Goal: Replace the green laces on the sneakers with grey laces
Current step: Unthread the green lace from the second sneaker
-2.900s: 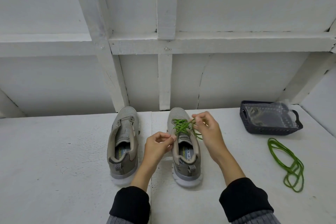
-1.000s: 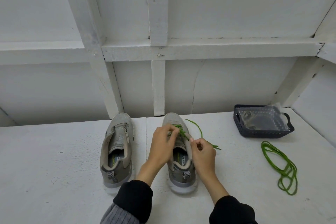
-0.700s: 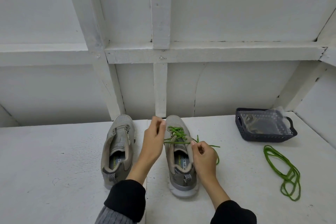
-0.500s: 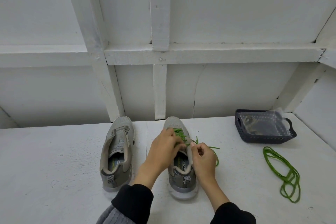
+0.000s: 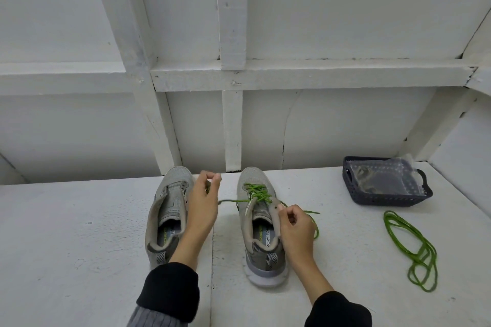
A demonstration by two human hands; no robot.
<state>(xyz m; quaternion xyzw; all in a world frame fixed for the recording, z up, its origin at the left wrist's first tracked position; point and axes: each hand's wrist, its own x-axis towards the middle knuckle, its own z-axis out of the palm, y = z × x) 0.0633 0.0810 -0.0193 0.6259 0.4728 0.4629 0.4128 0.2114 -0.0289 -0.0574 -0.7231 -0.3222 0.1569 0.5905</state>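
Since a moment ago the left hand (image 5: pixel 203 203) has drawn the green lace (image 5: pixel 256 194) sideways, pinching it, while the right hand (image 5: pixel 293 225) grips the laced sneaker (image 5: pixel 261 231) mid-tabletop to steady it.

Even, soft, bright light; faint shadows; straight beams bow toward the edges; slight motion blur on the left hand (image 5: pixel 203 202).
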